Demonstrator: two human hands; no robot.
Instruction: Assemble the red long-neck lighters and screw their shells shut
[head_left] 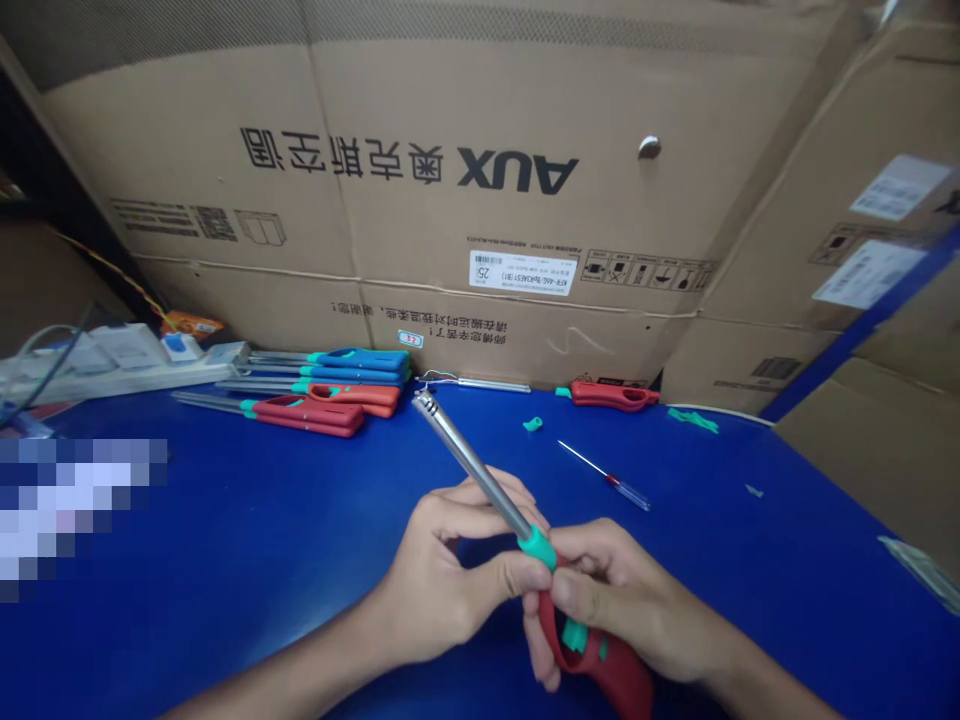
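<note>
An AUX carton (pixel 420 170) stands behind a blue table (pixel 225 530), where more lighters (pixel 322 390) are laid at 11 o'clock; a red utility lighter (pixel 472 465) is held, its steel barrel pointed toward 11 o'clock, closed in curled fingers (pixel 465 495) of the left hand (pixel 442 580) and right hand (pixel 622 600)

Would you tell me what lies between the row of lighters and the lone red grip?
The head view shows a thin metal tube with a wire at its left end.
</note>
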